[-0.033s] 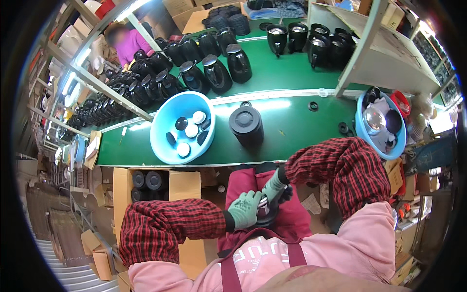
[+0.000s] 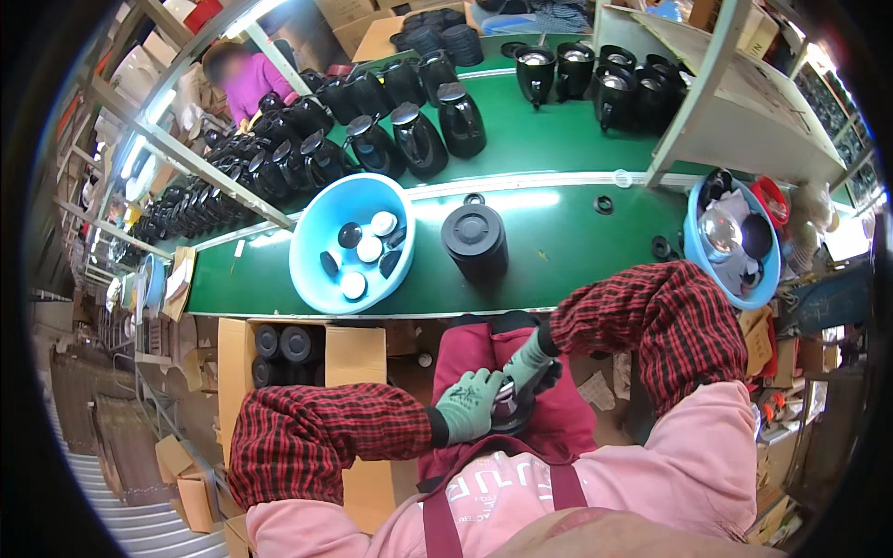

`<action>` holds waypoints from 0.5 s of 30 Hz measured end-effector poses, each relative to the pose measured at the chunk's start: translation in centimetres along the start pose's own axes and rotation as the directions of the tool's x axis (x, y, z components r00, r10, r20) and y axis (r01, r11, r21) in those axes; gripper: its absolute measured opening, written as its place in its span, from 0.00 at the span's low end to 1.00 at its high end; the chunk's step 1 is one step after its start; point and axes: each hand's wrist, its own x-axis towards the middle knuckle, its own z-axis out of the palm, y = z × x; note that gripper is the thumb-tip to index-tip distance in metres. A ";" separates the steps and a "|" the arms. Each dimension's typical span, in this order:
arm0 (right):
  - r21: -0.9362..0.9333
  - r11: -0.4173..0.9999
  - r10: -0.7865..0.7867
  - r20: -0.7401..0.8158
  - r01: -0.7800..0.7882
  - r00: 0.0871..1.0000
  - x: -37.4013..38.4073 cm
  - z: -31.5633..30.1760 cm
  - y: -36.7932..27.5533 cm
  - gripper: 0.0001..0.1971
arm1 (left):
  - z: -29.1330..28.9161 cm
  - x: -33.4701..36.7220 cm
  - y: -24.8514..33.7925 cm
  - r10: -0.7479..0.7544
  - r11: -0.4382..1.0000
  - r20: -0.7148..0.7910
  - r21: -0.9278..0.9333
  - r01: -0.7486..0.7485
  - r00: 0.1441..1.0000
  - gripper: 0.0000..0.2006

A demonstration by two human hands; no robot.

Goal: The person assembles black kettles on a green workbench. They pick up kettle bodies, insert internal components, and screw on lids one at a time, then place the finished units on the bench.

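Observation:
Both my hands wear green gloves and meet over my lap, on the dark red apron. Between them lies a dark rounded vessel with a shiny metal part at its top; my hands and sleeves cover most of it, so its exact kind is hidden. My left hand is closed over its left side, fingers bent toward the shiny part. From the far right side my right hand grips it, fingertips partly out of sight. Straight ahead on the green bench, a black lidded canister stands upright, apart from my hands.
A blue basin holds black and white round caps. Another blue basin with mixed parts stands right. Behind are rows of black jugs and open-topped jugs. A cardboard box of black canisters sits below left. A co-worker is far left.
The whole view has shifted very slightly, so the bench things appear a little further right. My hands keep nearly the same hold on the vessel.

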 end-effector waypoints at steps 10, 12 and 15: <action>0.111 0.808 -0.378 -0.655 0.579 0.654 6.5 10.0 3.5 0.11 | -1.1 4.6 -6.6 0.570 0.786 0.185 0.163 -0.597 0.801 0.28; -0.032 0.744 -0.445 -0.769 0.667 0.459 8.4 12.1 3.3 0.18 | -0.2 7.0 -8.4 0.693 0.659 0.198 0.215 -0.721 0.693 0.23; 0.122 0.731 -0.314 -0.813 0.671 0.490 11.2 14.2 2.5 0.24 | -0.2 10.8 -9.1 0.849 0.468 0.196 0.157 -0.870 0.491 0.12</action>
